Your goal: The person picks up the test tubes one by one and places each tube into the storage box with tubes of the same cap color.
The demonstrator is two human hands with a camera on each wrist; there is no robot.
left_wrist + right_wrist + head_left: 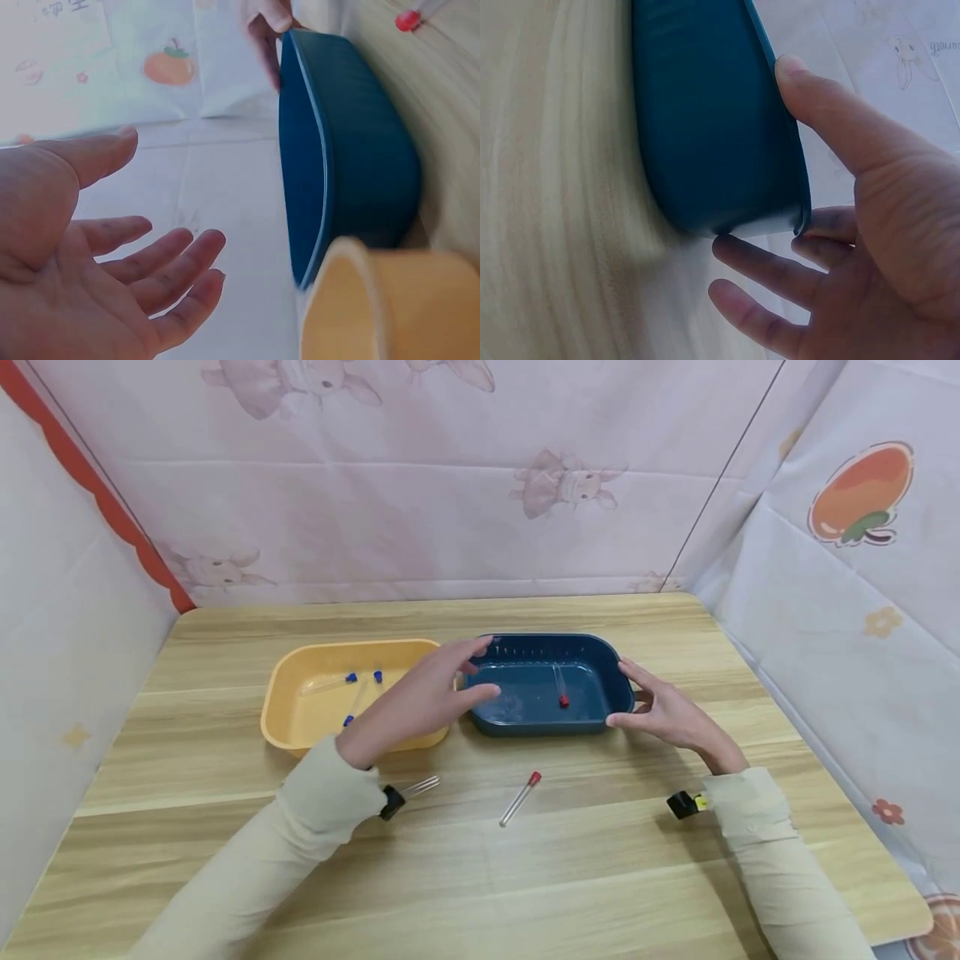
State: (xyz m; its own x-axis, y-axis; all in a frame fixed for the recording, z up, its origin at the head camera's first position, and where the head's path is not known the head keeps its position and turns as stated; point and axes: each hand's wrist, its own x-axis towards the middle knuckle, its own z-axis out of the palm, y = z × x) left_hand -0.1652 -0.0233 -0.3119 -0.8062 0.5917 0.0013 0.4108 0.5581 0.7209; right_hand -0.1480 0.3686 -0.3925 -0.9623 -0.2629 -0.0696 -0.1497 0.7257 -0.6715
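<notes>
My left hand [427, 693] hovers between the two bins with thumb and fingers spread, holding nothing; in the left wrist view its palm and loosely bent fingers show. At the right end of a dark blue plastic bin [540, 729] is my right hand [667, 714]. Its thumb [810, 86] touches the rim, and its loosely spread fingers lie by the end wall. A red-capped test tube [562, 685] lies inside the blue bin. Another red-capped glass tube [521, 798] rests on the table in front of it.
Left of the blue bin stands a yellow bin [281, 706] with several blue-capped tubes, partly hidden by my left arm. Clear tube ends [422, 787] show beside the black device at my left wrist. Printed cloth [420, 527] hangs behind the wooden table [600, 877].
</notes>
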